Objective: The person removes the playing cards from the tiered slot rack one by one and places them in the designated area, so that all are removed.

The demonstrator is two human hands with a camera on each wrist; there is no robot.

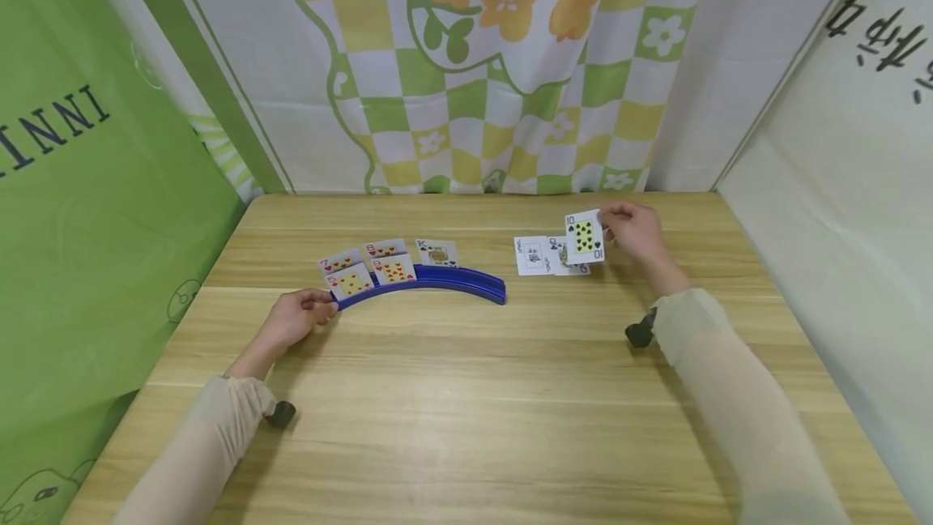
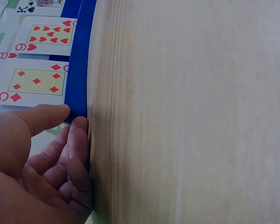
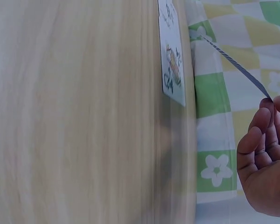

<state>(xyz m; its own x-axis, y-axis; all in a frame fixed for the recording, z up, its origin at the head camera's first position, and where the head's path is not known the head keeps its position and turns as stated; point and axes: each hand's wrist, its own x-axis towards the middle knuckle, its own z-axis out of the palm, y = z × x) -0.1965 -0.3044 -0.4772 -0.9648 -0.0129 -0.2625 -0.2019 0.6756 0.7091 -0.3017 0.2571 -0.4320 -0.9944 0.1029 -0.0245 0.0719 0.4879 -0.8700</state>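
Take the middle of the wooden tabletop (image 1: 437,395) as the centre of your clock, with twelve at the side of the checked curtain (image 1: 466,104). Your left hand (image 1: 295,318) is at ten o'clock and pinches the near left end of the blue card holder (image 1: 455,276) between thumb and forefinger; the other fingers are folded inward. The curved holder itself lies toward eleven o'clock.

In its front row stand the five of diamonds (image 1: 350,282) and, to the three o'clock side of it, the nine of hearts (image 1: 394,270). Behind the five shows a red seven (image 1: 340,260), and behind the nine the eight of hearts (image 1: 386,247). A black king (image 1: 437,252) stands in the back row, on the three o'clock side of the eight.

Your right hand (image 1: 634,232), at two o'clock, pinches the ten of spades (image 1: 585,237) by its edge, thumb against fingertips. This card is in the air, its face toward your head camera; the right wrist view shows it almost edge-on. Toward one o'clock, a joker (image 1: 533,256) and a queen (image 1: 560,258) lie flat on the tabletop; whether they overlap, you cannot tell. In the head view, the raised ten hides part of the queen.
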